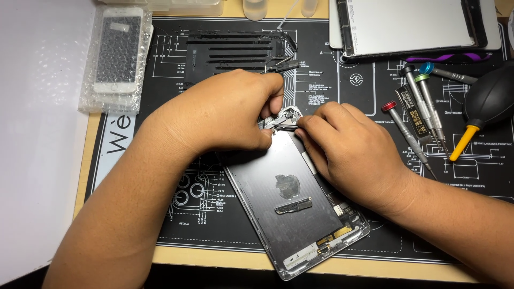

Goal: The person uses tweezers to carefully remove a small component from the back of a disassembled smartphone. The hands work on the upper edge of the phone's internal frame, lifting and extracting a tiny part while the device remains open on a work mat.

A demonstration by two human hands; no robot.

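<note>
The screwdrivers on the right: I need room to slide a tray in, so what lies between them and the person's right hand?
Only bare black repair mat lies between the screwdrivers and the right hand, in the head view.

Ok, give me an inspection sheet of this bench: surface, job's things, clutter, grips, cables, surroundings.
Surface: black printed repair mat on a light wooden table.
Job's things: opened tablet housing, lying at an angle on the mat; small metal part at its upper corner, between both hands.
Clutter: row of precision screwdrivers, black dust blower, bubble-wrapped phone, white-framed tablet screen, dark panel at the top of the mat.
Grips: left hand and right hand both pinch at the metal part with their fingertips.
Cables: nothing seen for certain; small connectors show at the housing's lower edge.
Surroundings: white sheet at the left edge.
</note>
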